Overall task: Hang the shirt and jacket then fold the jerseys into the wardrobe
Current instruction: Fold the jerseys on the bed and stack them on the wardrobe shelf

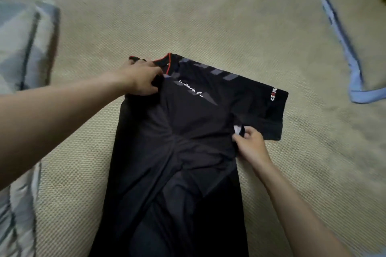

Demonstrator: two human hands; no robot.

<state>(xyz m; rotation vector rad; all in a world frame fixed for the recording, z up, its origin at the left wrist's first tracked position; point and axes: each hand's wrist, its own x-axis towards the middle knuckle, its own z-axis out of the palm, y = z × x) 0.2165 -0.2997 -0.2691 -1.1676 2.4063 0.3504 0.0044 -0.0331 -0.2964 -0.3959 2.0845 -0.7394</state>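
A black jersey (183, 152) with a red-trimmed collar, grey stripes and white lettering lies spread on a beige bedspread (188, 19). Its left side is folded inward, while the right sleeve sticks out flat to the right. My left hand (142, 78) grips the fabric at the left shoulder beside the collar. My right hand (250, 144) pinches the jersey's right side at the armpit, under the sleeve, where a small white patch shows. The lower part of the jersey runs off the bottom of the view.
A grey and white patterned cloth (23, 52) lies along the left edge of the bed. A light blue garment edge (353, 64) curves down the right side. Bare bedspread lies beyond the jersey.
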